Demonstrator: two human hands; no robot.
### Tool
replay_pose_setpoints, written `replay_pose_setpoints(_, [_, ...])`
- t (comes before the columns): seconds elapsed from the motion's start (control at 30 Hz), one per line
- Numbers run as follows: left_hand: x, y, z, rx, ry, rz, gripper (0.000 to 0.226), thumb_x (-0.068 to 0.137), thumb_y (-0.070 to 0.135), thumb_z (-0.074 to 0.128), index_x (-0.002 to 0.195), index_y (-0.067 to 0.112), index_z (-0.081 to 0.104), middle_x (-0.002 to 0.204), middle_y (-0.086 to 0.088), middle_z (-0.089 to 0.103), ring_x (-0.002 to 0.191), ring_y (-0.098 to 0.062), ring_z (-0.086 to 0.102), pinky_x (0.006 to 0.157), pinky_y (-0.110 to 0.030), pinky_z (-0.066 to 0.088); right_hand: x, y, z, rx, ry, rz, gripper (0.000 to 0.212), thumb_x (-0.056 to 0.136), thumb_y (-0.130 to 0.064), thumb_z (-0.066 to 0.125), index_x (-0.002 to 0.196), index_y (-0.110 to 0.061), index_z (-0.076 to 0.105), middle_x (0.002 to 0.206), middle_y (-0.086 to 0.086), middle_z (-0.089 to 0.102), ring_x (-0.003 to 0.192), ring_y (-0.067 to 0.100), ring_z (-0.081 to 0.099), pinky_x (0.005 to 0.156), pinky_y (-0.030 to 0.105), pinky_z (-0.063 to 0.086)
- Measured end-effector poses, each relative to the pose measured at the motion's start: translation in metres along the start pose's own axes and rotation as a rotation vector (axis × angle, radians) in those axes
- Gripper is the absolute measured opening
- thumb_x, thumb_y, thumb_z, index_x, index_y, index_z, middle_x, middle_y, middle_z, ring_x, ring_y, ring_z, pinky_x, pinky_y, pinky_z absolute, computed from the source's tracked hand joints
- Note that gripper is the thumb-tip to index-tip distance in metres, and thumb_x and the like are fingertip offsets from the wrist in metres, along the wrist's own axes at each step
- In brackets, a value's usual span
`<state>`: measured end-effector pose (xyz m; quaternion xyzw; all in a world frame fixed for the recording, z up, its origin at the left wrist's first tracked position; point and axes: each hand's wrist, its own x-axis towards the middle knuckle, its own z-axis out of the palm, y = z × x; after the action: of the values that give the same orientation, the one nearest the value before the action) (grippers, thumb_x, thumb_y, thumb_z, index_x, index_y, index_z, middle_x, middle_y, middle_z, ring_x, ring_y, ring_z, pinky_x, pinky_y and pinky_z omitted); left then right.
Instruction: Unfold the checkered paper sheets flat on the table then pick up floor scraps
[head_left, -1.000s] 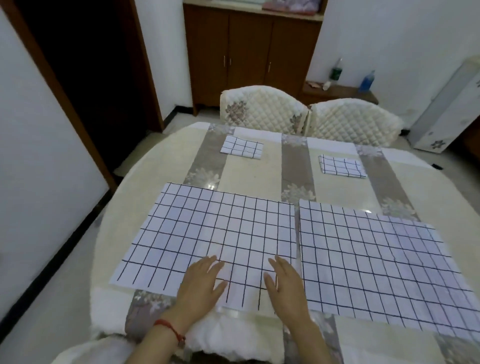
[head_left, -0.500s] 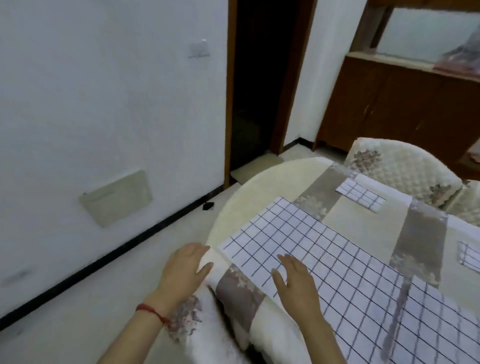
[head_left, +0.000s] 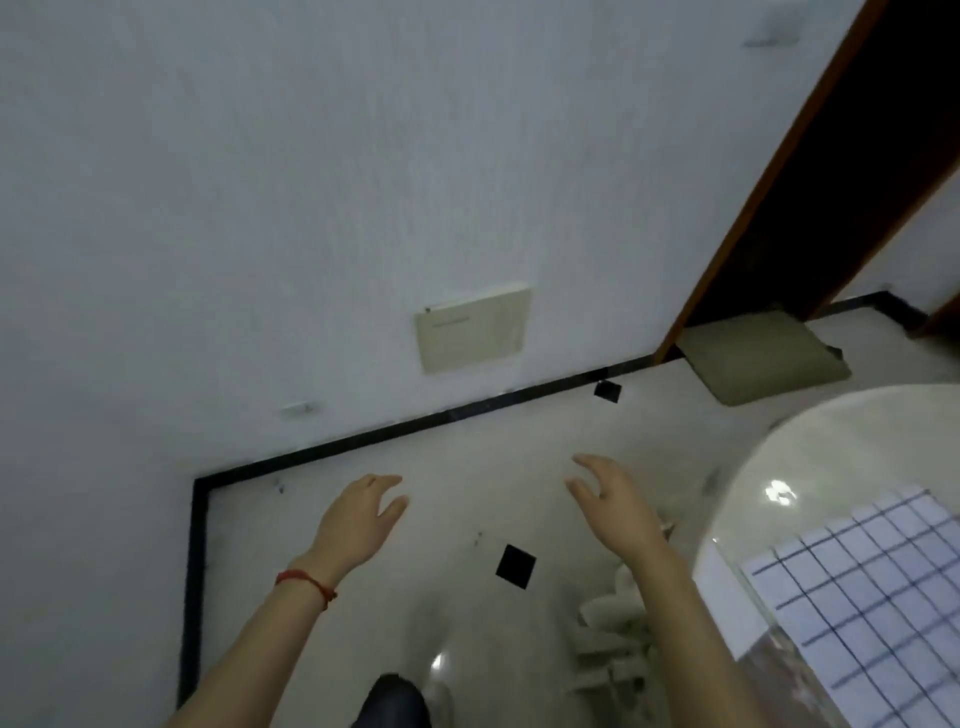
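Two small black square scraps lie on the pale floor: one scrap (head_left: 515, 565) between my forearms, another scrap (head_left: 607, 391) farther off by the black skirting. My left hand (head_left: 361, 519) and my right hand (head_left: 613, 501) hover in the air above the floor, fingers relaxed, holding nothing. An unfolded checkered paper sheet (head_left: 878, 592) lies flat on the round table (head_left: 810, 447) at the right edge of the view.
A white wall with a beige panel (head_left: 472, 327) runs along the floor's far side, edged by black skirting (head_left: 415, 423). A dark doorway (head_left: 852, 171) with a grey-green mat (head_left: 763, 356) is at upper right. The tablecloth's fringe (head_left: 613, 629) hangs beside my right arm.
My view has swung left and down from the table to the floor. Both hands have left the table edge and sheet and now hang in the air over the floor.
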<state>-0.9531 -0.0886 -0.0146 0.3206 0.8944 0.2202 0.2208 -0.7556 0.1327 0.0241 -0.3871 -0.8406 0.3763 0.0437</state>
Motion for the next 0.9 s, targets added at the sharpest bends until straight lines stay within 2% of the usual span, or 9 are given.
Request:
replay_pose_setpoints(0.13, [0.014,-0.056,-0.004,-0.137,-0.106,-0.232,0.04,0.095,0.03,0.047,0.128,0.009,0.052,0.135,-0.012,0.053,0.121,-0.023,0.051,0.101,-0.027,0.036,0.037,-0.008,0.043,0.037,-0.098,0.112,0.041,0.094,-0.03,0.05,0.131,-0.014,0.05,0.141,0.007,0.046,0.129,0.024,0.042,0.106,0.032,0.032])
replay_pose_setpoints(0.27, [0.035,-0.083,0.008,-0.18,-0.188,-0.353,0.04,0.095,0.027,0.047,0.127,0.004,0.052,0.135,-0.014,0.053,0.122,-0.025,0.051,0.102,-0.027,0.036,0.057,0.015,0.064,0.073,-0.175,0.267,0.04,0.093,-0.028,0.051,0.13,-0.012,0.051,0.14,0.01,0.048,0.124,0.027,0.048,0.103,0.032,0.036])
replay_pose_setpoints(0.43, [0.098,-0.063,0.025,-0.209,-0.28,-0.341,0.039,0.095,0.028,0.047,0.125,0.004,0.054,0.132,-0.013,0.056,0.12,-0.024,0.052,0.101,-0.027,0.037,0.097,0.06,0.062,0.058,-0.226,0.436,0.039,0.093,-0.024,0.052,0.128,-0.007,0.052,0.137,0.012,0.052,0.122,0.027,0.05,0.101,0.029,0.036])
replay_pose_setpoints(0.57, [0.17,-0.034,0.033,-0.214,-0.394,-0.312,0.039,0.096,0.03,0.044,0.125,0.005,0.054,0.132,-0.01,0.055,0.117,-0.021,0.052,0.093,-0.019,0.033,0.138,0.092,0.048,0.104,-0.226,0.552,0.037,0.093,-0.018,0.052,0.127,-0.004,0.053,0.133,0.017,0.054,0.12,0.031,0.051,0.103,0.035,0.038])
replay_pose_setpoints(0.67, [0.216,-0.025,0.033,-0.242,-0.419,-0.398,0.034,0.096,0.029,0.045,0.113,0.004,0.061,0.12,-0.013,0.061,0.1,-0.02,0.054,0.085,-0.022,0.037,0.168,0.103,0.034,0.13,-0.251,0.61,0.039,0.094,-0.018,0.049,0.13,-0.001,0.049,0.136,0.017,0.051,0.122,0.031,0.048,0.105,0.035,0.035])
replay_pose_setpoints(0.77, [0.256,-0.021,0.034,-0.295,-0.406,-0.536,0.033,0.095,0.028,0.047,0.108,0.002,0.061,0.111,-0.015,0.061,0.097,-0.026,0.055,0.09,-0.033,0.044,0.207,0.107,0.017,0.171,-0.245,0.609,0.04,0.096,-0.02,0.047,0.133,-0.003,0.046,0.14,0.015,0.046,0.126,0.029,0.045,0.106,0.032,0.033])
replay_pose_setpoints(0.83, [0.281,-0.016,0.035,-0.284,-0.393,-0.583,0.035,0.094,0.027,0.048,0.111,-0.001,0.059,0.111,-0.016,0.062,0.092,-0.024,0.054,0.089,-0.034,0.045,0.236,0.11,0.002,0.181,-0.214,0.613,0.039,0.095,-0.02,0.047,0.132,-0.004,0.048,0.139,0.014,0.047,0.126,0.029,0.045,0.105,0.031,0.033])
replay_pose_setpoints(0.9, [0.306,-0.008,0.036,-0.281,-0.392,-0.591,0.034,0.094,0.026,0.049,0.11,-0.002,0.06,0.105,-0.014,0.062,0.089,-0.023,0.054,0.08,-0.031,0.043,0.262,0.113,-0.012,0.197,-0.144,0.616,0.036,0.094,-0.018,0.05,0.127,-0.004,0.053,0.135,0.014,0.052,0.122,0.028,0.049,0.101,0.028,0.035])
